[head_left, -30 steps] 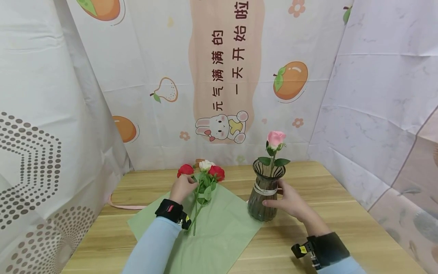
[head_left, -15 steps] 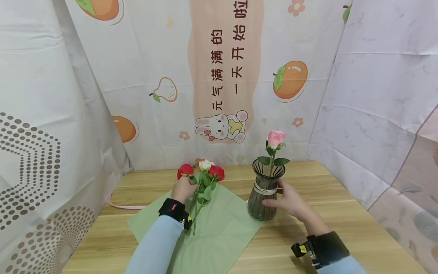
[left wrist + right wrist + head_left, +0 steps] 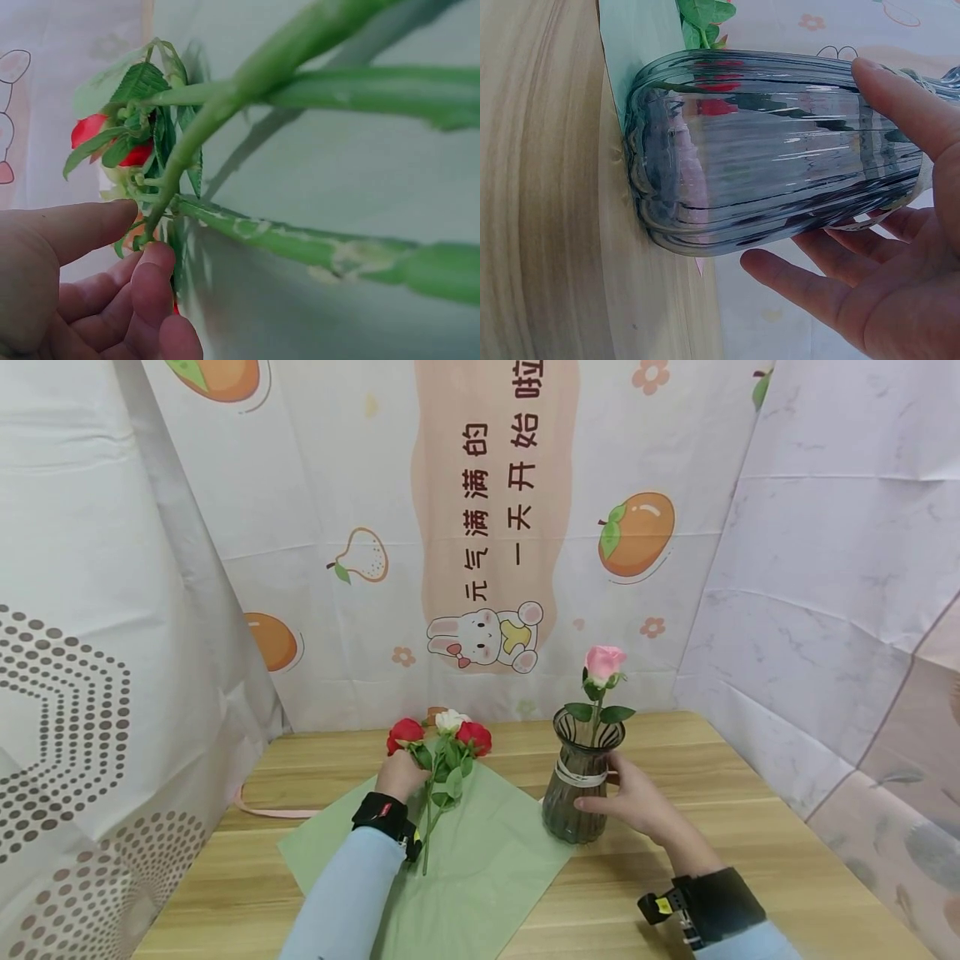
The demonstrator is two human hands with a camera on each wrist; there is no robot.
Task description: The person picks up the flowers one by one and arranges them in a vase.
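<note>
Below and left of the frame's center our left grip (image 3: 401, 775) pinched a flower stem (image 3: 176, 166), probably light and bendy, while lower right our right grip (image 3: 637, 802) held the vase (image 3: 566, 803), likely slippery, breakable, safest around its band (image 3: 577, 778).

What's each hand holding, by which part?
Left hand: slender green flower stem, pinched near its bloom end. Right hand: translucent grey ribbed vase, by its upper body.

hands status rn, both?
Left hand: thumb and fingertips at a flower stem; can't tell if pinched.
Right hand: closed around the glass vase.
</note>
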